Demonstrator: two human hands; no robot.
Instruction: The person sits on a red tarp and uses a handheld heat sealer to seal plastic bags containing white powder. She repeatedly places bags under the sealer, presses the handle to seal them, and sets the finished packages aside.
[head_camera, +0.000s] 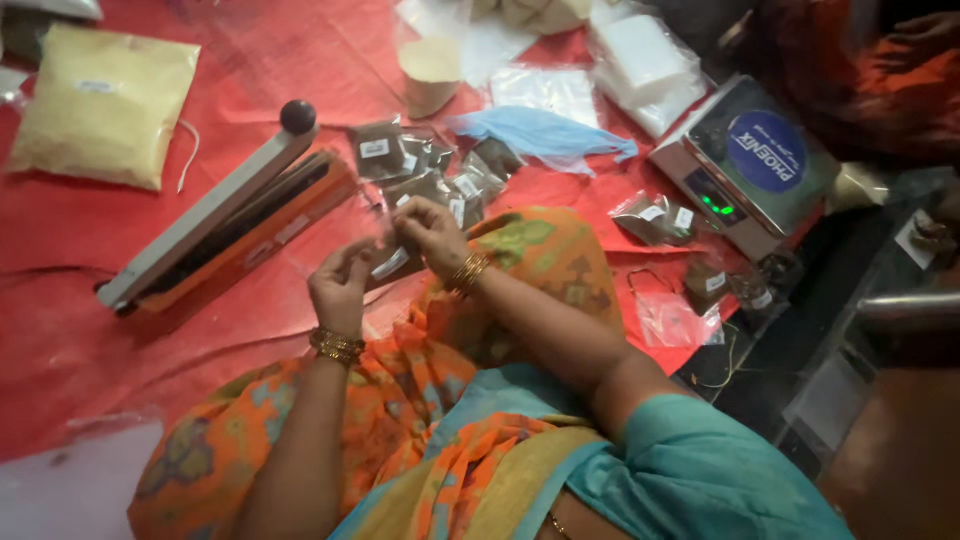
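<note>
**Small packet being handled beside the sealer, a heap already filled**

Nearest the camera, an orange and teal patterned garment (470, 450) is being worn by the person whose two arms are reaching forward over a red sheet (60, 340) spread on the floor. A small clear packet (390, 262) with a white label and dark contents is being held between the two hands, just above the lap. It is being pinched by the fingers of the left hand (340, 285) from below and by the closed fingers of the right hand (430, 232) from above; both grips are being kept on the packet itself.

Just beside the hands, to the left, an impulse heat sealer (230, 215) with an orange body and a black knob is lying with its arm raised. Beyond the hands, a heap of filled packets (425, 165) with the same dark contents and white labels is lying near a crumpled blue glove (545, 135). More dark packets (655, 218) are lying near a digital scale (750, 165), whose green display is glowing. A large bag of yellow powder (105, 105) is resting well apart at the far left.

Judging by the heap, a good part of the packing appears to be done already, while the packet in hand is not yet lying at the sealer. How many are left cannot be told.
</note>
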